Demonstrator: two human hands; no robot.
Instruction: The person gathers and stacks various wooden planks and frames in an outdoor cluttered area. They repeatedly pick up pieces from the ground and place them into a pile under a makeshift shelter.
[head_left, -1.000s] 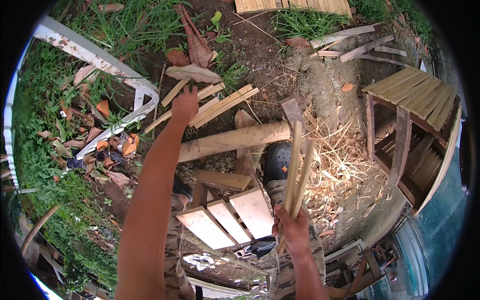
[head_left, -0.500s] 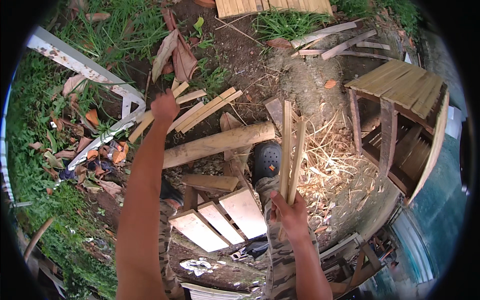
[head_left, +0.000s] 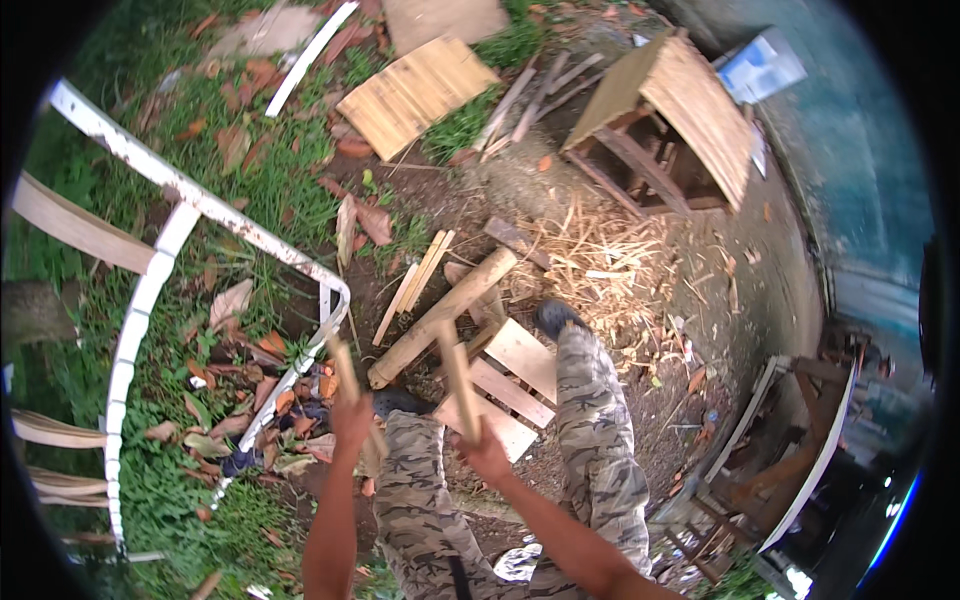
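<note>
Left hand has come away from the loose ground strips; camera view swung round. Left hand clamped on light wood pieces near white metal frame; right hand clamped on wood strips, seen in front of slatted wooden piece. Hands apart from each other. Ground strips lie beside wooden pole, shavings further right, house-shaped box beyond.

a head-worn fisheye looks down at both hands.
</note>
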